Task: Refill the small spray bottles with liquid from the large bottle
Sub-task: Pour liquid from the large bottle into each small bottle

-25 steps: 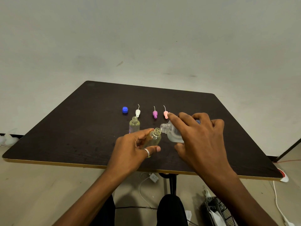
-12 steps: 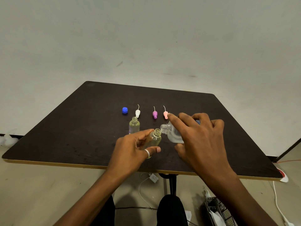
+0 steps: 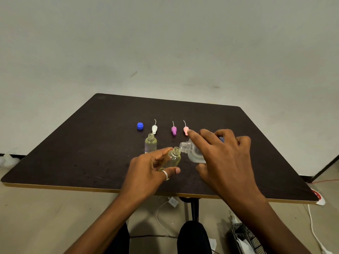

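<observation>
My left hand (image 3: 148, 169) grips a small clear bottle (image 3: 172, 159) with yellowish liquid, tilted, its open neck pointing up and right. My right hand (image 3: 223, 162) holds the large frosted bottle (image 3: 193, 153) tipped on its side, its threaded mouth touching the small bottle's neck. A second small open bottle (image 3: 150, 144), partly filled, stands upright on the table to the left. Behind lie three spray tops with thin tubes: white (image 3: 154, 128), purple (image 3: 173, 130) and pink (image 3: 185, 130), plus a blue cap (image 3: 140, 125).
Everything sits on a dark table (image 3: 91, 153) with a light edge, before a pale wall. Under the table are its black post (image 3: 194, 208), white cables (image 3: 161, 213) and a wire basket (image 3: 245, 239) at the lower right.
Both hands and bottles have stayed almost still; the large bottle remains tipped against the small bottle's neck.
</observation>
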Demonstrator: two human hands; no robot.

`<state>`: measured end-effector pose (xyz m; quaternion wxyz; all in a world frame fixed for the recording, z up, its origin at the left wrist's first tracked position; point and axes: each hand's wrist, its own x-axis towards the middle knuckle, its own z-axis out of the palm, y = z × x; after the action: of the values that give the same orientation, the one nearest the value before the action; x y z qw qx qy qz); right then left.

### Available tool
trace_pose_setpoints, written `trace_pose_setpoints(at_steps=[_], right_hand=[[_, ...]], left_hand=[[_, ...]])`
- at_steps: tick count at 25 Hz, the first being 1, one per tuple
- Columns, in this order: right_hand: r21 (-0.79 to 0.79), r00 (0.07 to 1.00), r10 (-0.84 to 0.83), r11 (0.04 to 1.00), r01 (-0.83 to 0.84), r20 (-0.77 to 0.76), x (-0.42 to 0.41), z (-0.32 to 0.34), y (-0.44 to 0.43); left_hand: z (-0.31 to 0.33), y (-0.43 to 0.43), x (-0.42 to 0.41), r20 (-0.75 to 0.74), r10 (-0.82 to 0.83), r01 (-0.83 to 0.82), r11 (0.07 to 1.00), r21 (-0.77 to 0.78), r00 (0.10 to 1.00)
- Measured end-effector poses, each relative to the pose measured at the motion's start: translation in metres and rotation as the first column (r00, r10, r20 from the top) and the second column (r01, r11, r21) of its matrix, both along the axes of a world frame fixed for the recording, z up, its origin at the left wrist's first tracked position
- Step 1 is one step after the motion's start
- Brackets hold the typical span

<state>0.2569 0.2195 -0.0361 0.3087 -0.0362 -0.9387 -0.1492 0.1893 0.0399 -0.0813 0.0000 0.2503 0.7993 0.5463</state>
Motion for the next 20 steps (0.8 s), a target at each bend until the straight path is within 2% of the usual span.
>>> trace_pose_setpoints(at_steps=[20], right_hand=[[0.014, 1.0, 0.0, 1.0, 0.0, 0.01, -0.0006, -0.002, 0.0003]], left_hand=[[-0.0014, -0.0001, -0.0007, 0.016, -0.001, 0.001, 1.0, 0.012, 1.0]])
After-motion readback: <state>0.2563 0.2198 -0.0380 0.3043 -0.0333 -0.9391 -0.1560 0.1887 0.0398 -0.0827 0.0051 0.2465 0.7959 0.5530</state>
